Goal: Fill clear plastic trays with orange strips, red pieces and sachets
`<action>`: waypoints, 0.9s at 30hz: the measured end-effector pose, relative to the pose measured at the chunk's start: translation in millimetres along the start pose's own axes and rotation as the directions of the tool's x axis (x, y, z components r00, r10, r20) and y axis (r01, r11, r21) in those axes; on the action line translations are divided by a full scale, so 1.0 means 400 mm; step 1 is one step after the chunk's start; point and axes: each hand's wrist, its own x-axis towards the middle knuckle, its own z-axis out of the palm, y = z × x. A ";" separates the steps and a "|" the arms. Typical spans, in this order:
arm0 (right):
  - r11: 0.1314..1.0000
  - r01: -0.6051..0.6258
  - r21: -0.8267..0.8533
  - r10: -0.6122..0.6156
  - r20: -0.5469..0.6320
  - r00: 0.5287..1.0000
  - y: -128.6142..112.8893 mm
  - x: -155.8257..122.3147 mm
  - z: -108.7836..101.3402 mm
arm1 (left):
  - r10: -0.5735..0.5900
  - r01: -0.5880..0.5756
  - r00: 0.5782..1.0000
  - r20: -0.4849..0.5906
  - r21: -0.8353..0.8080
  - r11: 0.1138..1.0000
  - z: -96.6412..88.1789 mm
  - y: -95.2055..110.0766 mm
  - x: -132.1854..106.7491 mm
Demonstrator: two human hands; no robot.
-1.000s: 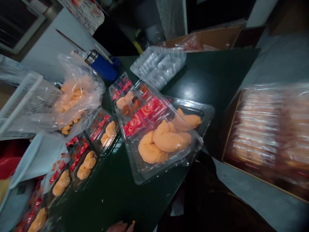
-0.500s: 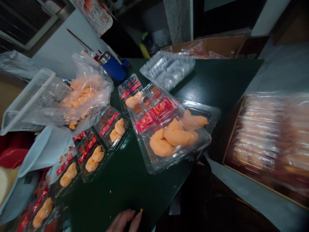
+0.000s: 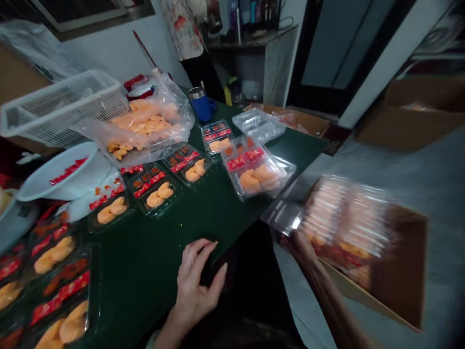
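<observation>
My left hand [image 3: 194, 281] rests at the front edge of the dark green table [image 3: 145, 261], fingers apart and holding nothing, beside a small orange crumb. My right hand [image 3: 301, 247], blurred, grips a clear plastic tray [image 3: 283, 216] at the side of a cardboard box [image 3: 399, 261]. Blurred wrapped packs [image 3: 345, 218] lie in that box. Clear clamshell trays [image 3: 156, 191] with orange pastries and red packets stand in rows across the table. A larger clamshell [image 3: 254, 167] sits farther back.
A plastic bag of orange pastries [image 3: 145, 126] lies beside a white basket [image 3: 61, 109] and a white bowl [image 3: 61, 177]. Farther back are a blue mug [image 3: 201, 104] and stacked clear trays [image 3: 258, 125]. A person [image 3: 185, 34] stands beyond the table.
The view has swung and pulled back from the table. My left hand has come farther into view, and my right hand has appeared at the box holding a clear tray.
</observation>
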 end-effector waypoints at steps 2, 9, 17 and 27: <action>0.999 -0.030 0.028 0.031 -0.058 0.998 -0.032 -0.083 -0.114 | -0.071 0.059 0.996 -0.060 -0.179 0.982 0.011 0.009 -0.017; 0.967 0.046 0.252 -0.027 -0.079 0.997 -0.156 -0.424 -0.213 | -0.317 0.480 0.869 0.380 -0.803 0.352 0.115 0.191 -0.033; 0.936 0.243 -0.256 -0.118 0.422 0.899 -0.167 -0.560 0.079 | -0.636 0.203 0.718 0.280 -0.960 -0.194 -0.030 0.168 0.029; 0.298 0.891 -0.341 0.385 0.898 0.215 -0.079 -0.586 0.474 | -0.908 0.229 0.367 0.202 -0.966 -0.122 -0.208 -0.066 -0.116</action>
